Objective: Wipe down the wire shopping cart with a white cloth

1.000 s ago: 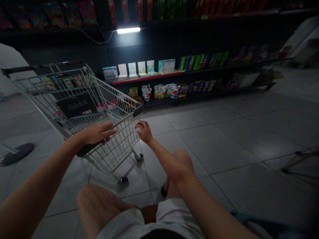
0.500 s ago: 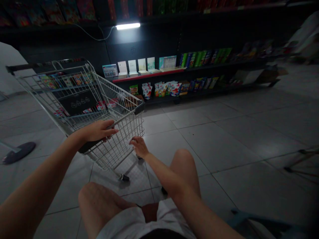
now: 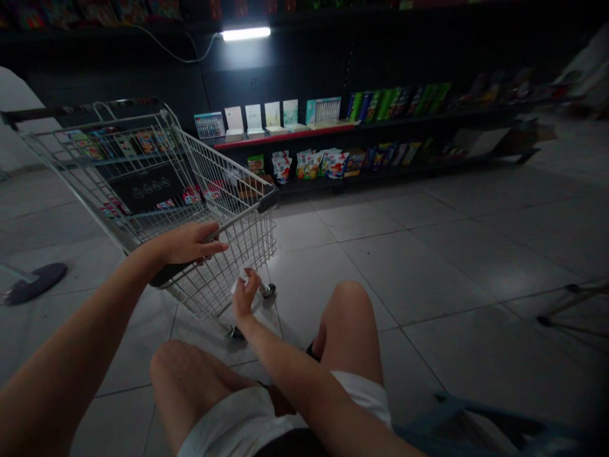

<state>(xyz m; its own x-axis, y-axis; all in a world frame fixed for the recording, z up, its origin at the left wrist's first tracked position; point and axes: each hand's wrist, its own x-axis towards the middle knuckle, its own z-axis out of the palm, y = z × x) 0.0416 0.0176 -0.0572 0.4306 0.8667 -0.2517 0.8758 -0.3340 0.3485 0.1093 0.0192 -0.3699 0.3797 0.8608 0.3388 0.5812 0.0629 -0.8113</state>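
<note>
One wire shopping cart [image 3: 147, 187] is standing ahead of you and to your left, its long axis running slantwise from the near end, just beyond your knees, back to the push handle [image 3: 38, 114] at far left. Your left hand [image 3: 193, 242] is the nearer one, resting on the top rim [image 3: 238, 220] of that near end, fingers draping over it; I cannot tell whether they are gripping. Your right hand [image 3: 245, 295] is pinching a small white wad [image 3: 243, 275], perhaps tissue, lower down and just beside the same end; whether it is touching the wires, I cannot tell. Beyond, stocked shelves [image 3: 295, 134] are running across beneath a glowing tube lamp [image 3: 246, 33].
</note>
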